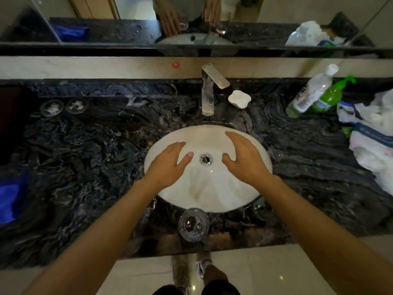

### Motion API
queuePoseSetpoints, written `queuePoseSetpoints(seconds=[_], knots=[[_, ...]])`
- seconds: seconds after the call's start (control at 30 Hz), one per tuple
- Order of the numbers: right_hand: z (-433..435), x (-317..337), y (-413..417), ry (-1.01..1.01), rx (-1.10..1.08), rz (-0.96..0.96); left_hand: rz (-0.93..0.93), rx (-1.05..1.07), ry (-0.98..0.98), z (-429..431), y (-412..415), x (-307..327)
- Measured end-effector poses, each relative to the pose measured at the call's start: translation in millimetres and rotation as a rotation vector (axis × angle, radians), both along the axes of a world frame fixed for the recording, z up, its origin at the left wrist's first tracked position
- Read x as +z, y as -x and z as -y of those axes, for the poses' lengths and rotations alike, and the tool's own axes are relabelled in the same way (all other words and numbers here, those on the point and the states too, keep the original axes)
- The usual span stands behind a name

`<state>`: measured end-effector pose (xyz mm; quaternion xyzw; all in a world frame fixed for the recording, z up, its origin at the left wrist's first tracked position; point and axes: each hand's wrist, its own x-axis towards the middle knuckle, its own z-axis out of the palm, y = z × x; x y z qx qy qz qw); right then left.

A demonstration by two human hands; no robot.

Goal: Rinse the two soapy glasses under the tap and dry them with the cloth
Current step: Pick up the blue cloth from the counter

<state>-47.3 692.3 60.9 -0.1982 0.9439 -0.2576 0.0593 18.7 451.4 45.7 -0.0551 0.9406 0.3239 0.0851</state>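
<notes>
Both hands hover over the white basin [212,192], holding nothing. Left hand [170,165] and right hand [244,158] are flat with fingers spread, either side of the drain [205,159]. First soapy glass [52,107] and second soapy glass [77,105] sit side by side on the dark marble counter [95,156], well left of the tap [207,96]. A third clear glass [193,224] is just in front of the basin. Blue cloth [10,196] is at the counter's left edge.

On your dark marbled tabletop [85,156] you have a white soap dish [239,99] toward the back. Far to your right, a clear bottle [310,92] with a white cap stands beside a green bottle [328,96], near a heap of crumpled plastic bags [370,141]. A round red sticker [175,64] sits on the pale wall strip below the mirror [127,9]. A pale tiled floor [255,269] lies below you.
</notes>
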Motion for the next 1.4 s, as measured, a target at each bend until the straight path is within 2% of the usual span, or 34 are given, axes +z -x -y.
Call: queuePoseSetpoints(seconds=[0.3,0.57,0.9,1.1,1.17,1.23,1.4], knots=[[-49,14,-96,-0.030,-0.192,0.153,-0.008,-0.040,-0.174,-33,-95,20],[-34,30,-140,0.097,-0.192,0.182,-0.062,0.144,-0.249,-38,-149,33],[48,27,-149,0.085,0.140,0.207,-0.077,0.398,-0.034,-3,-209,27],[120,23,-165,-0.061,0.408,0.200,0.070,0.585,0.185,49,-263,23],[129,22,-164,-0.091,0.437,0.194,0.138,0.582,0.229,61,-268,22],[197,16,-181,-0.097,0.569,0.185,0.176,0.713,0.253,119,-304,17],[253,-6,-189,-0.218,0.664,0.071,0.285,0.660,0.376,176,-326,10]])
